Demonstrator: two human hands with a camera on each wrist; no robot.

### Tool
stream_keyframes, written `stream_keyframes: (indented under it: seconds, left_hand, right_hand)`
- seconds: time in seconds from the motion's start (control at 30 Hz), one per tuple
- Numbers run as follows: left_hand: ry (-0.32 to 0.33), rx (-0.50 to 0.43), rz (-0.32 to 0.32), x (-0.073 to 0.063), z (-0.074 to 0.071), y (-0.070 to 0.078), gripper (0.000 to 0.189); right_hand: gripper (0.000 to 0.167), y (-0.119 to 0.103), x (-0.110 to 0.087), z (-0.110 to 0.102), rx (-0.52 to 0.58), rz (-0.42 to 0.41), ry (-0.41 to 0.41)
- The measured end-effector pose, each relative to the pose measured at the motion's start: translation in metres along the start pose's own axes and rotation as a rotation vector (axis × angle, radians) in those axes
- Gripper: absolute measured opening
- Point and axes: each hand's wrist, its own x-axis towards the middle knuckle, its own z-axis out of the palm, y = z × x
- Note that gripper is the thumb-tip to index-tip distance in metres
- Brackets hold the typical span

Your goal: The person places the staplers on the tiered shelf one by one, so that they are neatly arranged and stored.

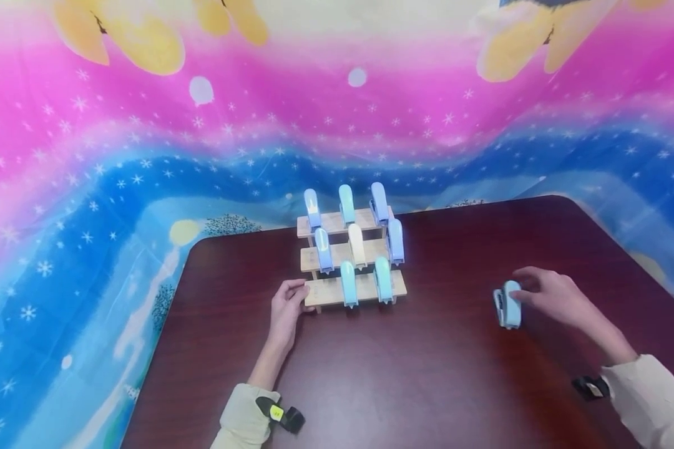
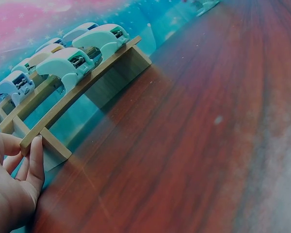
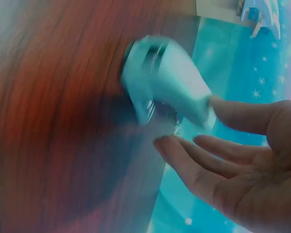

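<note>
My left hand point(image 1: 284, 315) pinches the left end of the lowest step of a three-step wooden stand point(image 1: 321, 292), thumb above and fingers beneath in the left wrist view. Staplers stand on every step: three on top, three in the middle, and two turquoise staplers point(image 1: 348, 284) in front. Out to the right, a light turquoise stapler point(image 1: 513, 304) is at the tabletop beside my right hand point(image 1: 558, 298). Seen from the right wrist, that stapler point(image 3: 177, 73) is blurred, and the thumb touches its handle end. The other fingers point(image 3: 199, 177) extend loosely below it, apart from its body.
A dark reddish-brown table point(image 1: 415, 386) carries everything. Behind it hangs a pink and blue patterned cloth point(image 1: 247, 134), close to the back of the stand. Black straps with small devices point(image 1: 283, 415) sit on both wrists over pale sleeves.
</note>
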Motion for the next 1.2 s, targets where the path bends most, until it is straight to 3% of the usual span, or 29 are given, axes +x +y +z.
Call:
stream_keyframes:
  seconds: [0.13, 0.43, 0.87, 1.03, 1.2]
  left_hand:
    - [-0.004, -0.006, 0.001, 0.001, -0.001, 0.000, 0.022]
    - [0.003, -0.010, 0.005, 0.000, -0.002, -0.001, 0.022]
    - [-0.006, -0.009, -0.002, 0.004, -0.002, 0.003, 0.025]
    - [-0.026, -0.041, -0.009, 0.004, -0.003, 0.003, 0.025]
    - [-0.036, -0.042, -0.019, 0.005, -0.005, 0.004, 0.027]
  right_hand:
    - [0.056, -0.009, 0.007, 0.006, 0.024, -0.022, -0.035]
    - [0.053, -0.014, 0.011, 0.017, 0.016, -0.060, -0.076]
    - [0.052, -0.044, 0.013, 0.006, 0.126, 0.034, 0.083]
    - [0.053, -0.072, 0.012, -0.005, 0.204, 0.035, 0.171]
    - [0.051, -0.105, 0.013, -0.010, 0.265, 0.001, 0.209]
